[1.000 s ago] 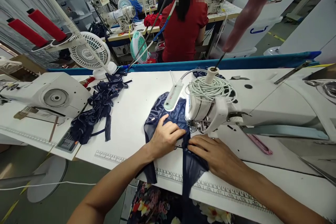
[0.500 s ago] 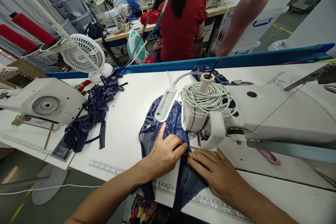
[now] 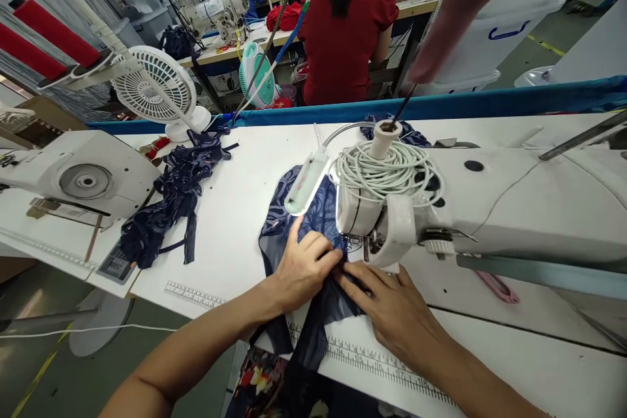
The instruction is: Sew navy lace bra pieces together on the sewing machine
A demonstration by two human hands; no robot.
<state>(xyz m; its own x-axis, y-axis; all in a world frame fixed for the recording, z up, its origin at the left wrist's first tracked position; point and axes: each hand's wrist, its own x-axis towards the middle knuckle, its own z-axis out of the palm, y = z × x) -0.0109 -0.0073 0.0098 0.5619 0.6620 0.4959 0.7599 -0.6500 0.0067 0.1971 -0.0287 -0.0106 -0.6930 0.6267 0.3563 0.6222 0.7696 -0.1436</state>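
Navy patterned sheer fabric [image 3: 277,235] lies beneath the sewing machine head [image 3: 360,212], with a loose part hanging over the table's front edge. My left hand [image 3: 304,268] is just left of the presser foot, thumb and fingers closed on the fabric, one finger stretched toward the small lamp [image 3: 308,183]. My right hand [image 3: 394,304] is in front of the machine, its thumb and forefinger together at the fabric's edge, close to my left thumb. Both hands' fingertips partly hide the cloth they grip. The needle area is mostly hidden by the machine's white guard.
A navy garment heap [image 3: 171,196] lies left, beside a second machine [image 3: 83,166] and a white fan [image 3: 154,85]. Coiled pale cord [image 3: 386,173] sits on the machine head. Pink-handled snips [image 3: 497,287] rest at right. A person in red [image 3: 347,32] sits beyond the blue edge.
Both hands have shifted slightly up and left in the picture, staying on the fabric. The hanging fabric part has swung left, uncovering more of the table ruler. The camera view has tilted slightly.
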